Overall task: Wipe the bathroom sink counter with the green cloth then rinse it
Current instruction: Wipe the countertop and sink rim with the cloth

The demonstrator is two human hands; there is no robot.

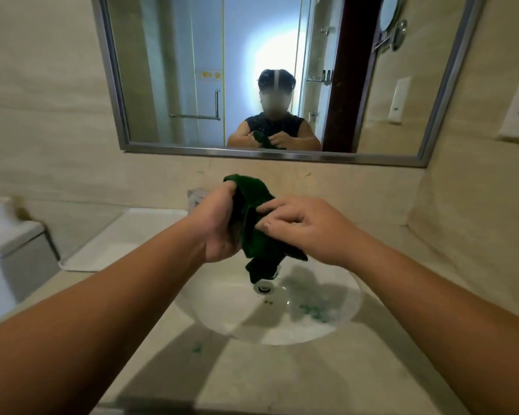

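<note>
Over the sink, both hands hold the green cloth up in the air. The left hand has its fingers curled tight round the top part of the cloth, and a bit of cloth pokes out above the fist. The right hand pinches the side of the cloth between thumb and fingers. The bottom end of the cloth hangs down just above the drain in the sink, and it is hard to tell if it touches it. Little green bits lie in the right side of the sink. One small green speck sits on the bench just in front of the sink. A white tray rests on the bench to the left of the sink. Further left of the sink stands a white toilet tank with a white roll on top. Behind the sink, up on the wall, hangs a mirror, and it shows the person holding the cloth with both hands.
</note>
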